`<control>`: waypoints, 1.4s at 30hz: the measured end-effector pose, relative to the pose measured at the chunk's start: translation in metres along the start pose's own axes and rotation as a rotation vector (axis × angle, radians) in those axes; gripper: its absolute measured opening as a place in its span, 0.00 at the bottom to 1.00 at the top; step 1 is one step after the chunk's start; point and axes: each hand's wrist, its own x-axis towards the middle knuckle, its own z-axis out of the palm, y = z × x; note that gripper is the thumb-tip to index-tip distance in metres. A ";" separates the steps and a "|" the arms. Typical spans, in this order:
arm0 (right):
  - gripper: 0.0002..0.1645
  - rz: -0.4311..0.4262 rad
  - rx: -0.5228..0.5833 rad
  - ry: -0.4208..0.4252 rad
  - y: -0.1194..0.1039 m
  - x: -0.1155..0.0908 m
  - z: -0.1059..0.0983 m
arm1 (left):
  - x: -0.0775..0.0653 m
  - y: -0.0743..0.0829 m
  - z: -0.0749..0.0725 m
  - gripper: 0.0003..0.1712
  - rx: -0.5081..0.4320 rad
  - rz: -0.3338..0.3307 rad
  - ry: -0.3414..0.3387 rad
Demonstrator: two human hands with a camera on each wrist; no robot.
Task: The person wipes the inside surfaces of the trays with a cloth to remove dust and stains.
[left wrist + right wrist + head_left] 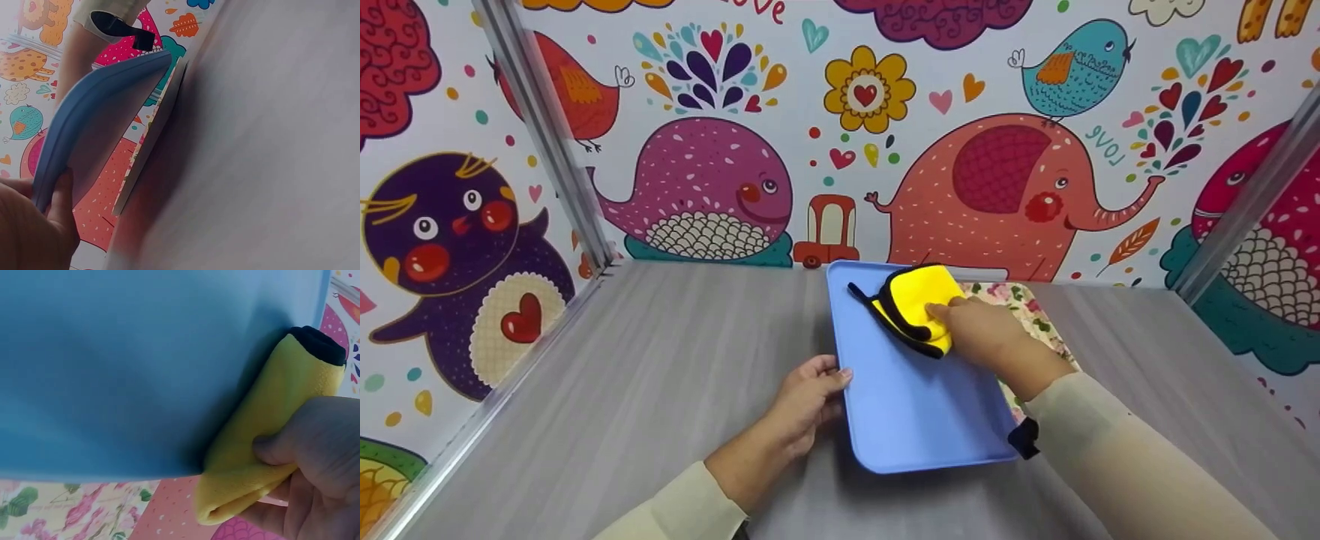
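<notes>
A light blue tray is held up off the table, tilted, in the head view. My left hand grips its left edge, thumb on the upper face and fingers beneath; the left wrist view shows the tray from the side. In my right hand is a folded yellow cloth with black edging, pressed on the tray's far part. The right wrist view shows the thumb on top of the cloth and fingers below it, at the tray's rim.
A flower-patterned board lies on the grey table, behind and to the right of the tray, partly hidden by it. Walls printed with cartoon animals stand at the back and sides, joined by metal posts.
</notes>
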 end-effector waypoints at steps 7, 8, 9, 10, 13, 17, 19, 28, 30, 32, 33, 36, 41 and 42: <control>0.29 -0.126 -0.075 0.078 -0.005 -0.003 0.002 | 0.000 0.000 -0.001 0.17 -0.002 0.001 -0.004; 0.29 -0.144 -0.065 0.091 -0.006 -0.002 0.003 | 0.000 0.000 -0.002 0.17 0.000 0.001 -0.005; 0.28 -0.166 -0.057 0.102 -0.006 -0.002 0.004 | 0.000 0.000 -0.002 0.18 0.003 -0.002 -0.006; 0.28 -0.189 -0.049 0.115 -0.006 -0.002 0.005 | 0.000 0.000 -0.002 0.18 0.006 -0.003 -0.009; 0.28 -0.234 -0.027 0.140 -0.006 -0.001 0.008 | 0.000 0.000 -0.003 0.18 0.012 -0.007 -0.009; 0.28 -0.214 0.005 0.116 -0.011 -0.002 0.010 | 0.000 0.000 -0.002 0.18 0.012 -0.006 -0.012; 0.28 -0.194 0.014 0.104 -0.016 -0.004 0.010 | 0.000 0.000 -0.001 0.18 0.011 -0.007 -0.012; 0.26 -0.234 0.002 0.141 -0.034 -0.012 0.013 | 0.000 0.002 -0.002 0.18 0.024 -0.012 0.007; 0.27 -0.234 0.013 0.133 -0.038 -0.015 0.013 | 0.000 0.002 -0.002 0.18 0.021 -0.011 0.009; 0.27 -0.231 0.030 0.123 -0.041 -0.017 0.014 | 0.000 0.002 -0.002 0.17 0.019 -0.014 0.013; 0.27 -0.233 0.040 0.122 -0.043 -0.018 0.014 | 0.000 0.002 -0.002 0.17 0.020 -0.014 0.014; 0.28 -0.262 0.062 0.130 -0.048 -0.021 0.017 | 0.001 0.001 -0.002 0.17 0.014 -0.010 0.013; 0.27 -0.314 0.070 0.162 -0.054 -0.026 0.021 | 0.002 0.000 -0.002 0.17 0.002 -0.004 0.010; 0.27 -0.316 0.072 0.162 -0.055 -0.026 0.021 | 0.002 0.000 -0.002 0.16 0.003 -0.006 0.013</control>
